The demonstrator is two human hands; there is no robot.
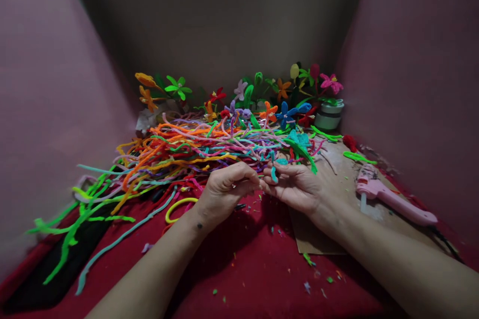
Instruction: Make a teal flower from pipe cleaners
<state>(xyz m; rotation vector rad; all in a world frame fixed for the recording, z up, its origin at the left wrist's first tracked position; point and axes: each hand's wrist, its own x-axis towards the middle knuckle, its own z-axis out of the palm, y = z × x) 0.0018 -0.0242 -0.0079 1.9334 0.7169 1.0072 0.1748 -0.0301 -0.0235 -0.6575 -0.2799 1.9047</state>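
My left hand (226, 190) and my right hand (294, 187) meet fingertip to fingertip over the red cloth (247, 259). Both are closed in a pinch on a short teal pipe cleaner piece (274, 174), bent into small loops between them. Just beyond the hands lies a big tangled heap of pipe cleaners (179, 152) in orange, green, purple, pink and teal. A yellow pipe cleaner loop (176, 208) lies beside my left wrist.
Finished pipe-cleaner flowers (262, 97) stand along the back wall, some in a white pot (329, 114). A pink glue gun (389, 197) lies on a cardboard sheet (337, 179) at right. Small cuttings litter the cloth. Pink walls close in on both sides.
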